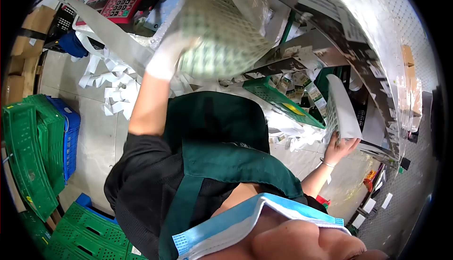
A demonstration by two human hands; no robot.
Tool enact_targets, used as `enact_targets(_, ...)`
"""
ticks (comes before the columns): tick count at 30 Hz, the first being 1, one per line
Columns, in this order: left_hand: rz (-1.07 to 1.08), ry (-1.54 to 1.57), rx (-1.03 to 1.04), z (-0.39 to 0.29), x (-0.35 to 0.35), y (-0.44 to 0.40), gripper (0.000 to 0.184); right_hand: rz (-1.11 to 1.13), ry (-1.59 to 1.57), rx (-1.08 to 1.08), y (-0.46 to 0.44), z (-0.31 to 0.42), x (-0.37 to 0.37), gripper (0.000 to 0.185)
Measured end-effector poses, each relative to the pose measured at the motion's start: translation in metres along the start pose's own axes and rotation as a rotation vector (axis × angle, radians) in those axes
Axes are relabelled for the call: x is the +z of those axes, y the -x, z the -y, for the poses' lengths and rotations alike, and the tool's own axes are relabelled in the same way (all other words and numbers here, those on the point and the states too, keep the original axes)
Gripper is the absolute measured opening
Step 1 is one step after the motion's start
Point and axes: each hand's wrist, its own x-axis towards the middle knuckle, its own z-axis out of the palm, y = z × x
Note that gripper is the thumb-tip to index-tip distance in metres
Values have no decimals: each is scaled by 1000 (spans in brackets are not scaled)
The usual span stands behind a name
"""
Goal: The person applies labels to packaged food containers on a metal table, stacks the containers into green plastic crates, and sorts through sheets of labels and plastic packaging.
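At upper left, my left hand (165,57), in a white glove, grips the edge of a pale green patterned sheet (222,38). The sheet is smeared by motion, and rows of small repeated marks cover it. At right, my bare right hand (340,147) has its fingers closed on the lower end of a curved white sheet (343,111), whose inner side shows a small printed pattern. Beside that sheet is a green crate (285,102) containing several small printed packs or labels (315,94).
A red scale with a keypad (120,6) stands at upper left. White paper strips (118,87) litter the floor below it. Green crates (33,151) and a blue crate (71,137) are stacked at left, with another green crate (89,234) at lower left. Plastic-wrapped shelving (377,71) runs along the right.
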Motion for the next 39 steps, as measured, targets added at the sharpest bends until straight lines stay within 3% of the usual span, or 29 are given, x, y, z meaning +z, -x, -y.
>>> enact_targets(1,-27,183,12,26,-13,22,33,260,-224,9,6,-17,-7,27)
enact_targets(2,58,266,-4,51,-31,43,37,307,-697,297,10,-13,-18,32)
enact_targets(3,-14,352,-95,73,-42,65,37,340,-1169,584,15,-9,-27,37)
enact_targets(5,-186,263,-234,125,-60,88,36,296,-1647,488,16,-6,-41,52)
enact_targets(7,-227,405,-274,135,-41,90,38,295,-2011,381,-12,31,-40,51)
enact_targets(11,-269,531,-268,170,-38,73,32,556,-1798,836,-19,130,7,42)
enact_targets(12,-223,810,-325,183,-47,71,30,696,-1871,791,-19,167,15,41)
enact_targets(14,-202,515,-268,209,-62,73,33,1001,-1858,741,-4,211,39,33)
enact_targets(17,-164,648,-234,176,-56,94,34,1234,-1840,574,3,224,73,29)
enact_targets(19,-130,704,-220,161,-57,106,35,1120,-2199,580,0,220,63,35)
enact_targets(21,-108,735,-217,154,-56,116,35,956,-2340,454,-13,225,43,39)
enact_targets(22,-100,745,-221,153,-54,122,35,1003,-2322,410,-15,225,44,39)
enact_targets(26,-74,770,-254,152,-50,142,37,1460,-1747,821,8,232,94,30)
enact_targets(27,-51,773,-264,151,-52,143,37,1429,-1716,779,29,231,111,32)
enact_targets(29,30,806,-302,150,-56,145,41,1264,-1866,700,44,235,112,38)
enact_targets(33,100,778,-325,127,-39,147,44,1439,-2130,903,40,245,110,41)
enact_targets(37,127,528,-225,137,-62,139,51,1424,-2175,830,39,249,123,49)
enact_targets(38,172,623,-225,132,-73,136,56,1390,-2163,657,39,250,126,51)
enact_targets(39,30,634,-357,130,-79,128,57,1350,-2144,490,38,252,128,53)
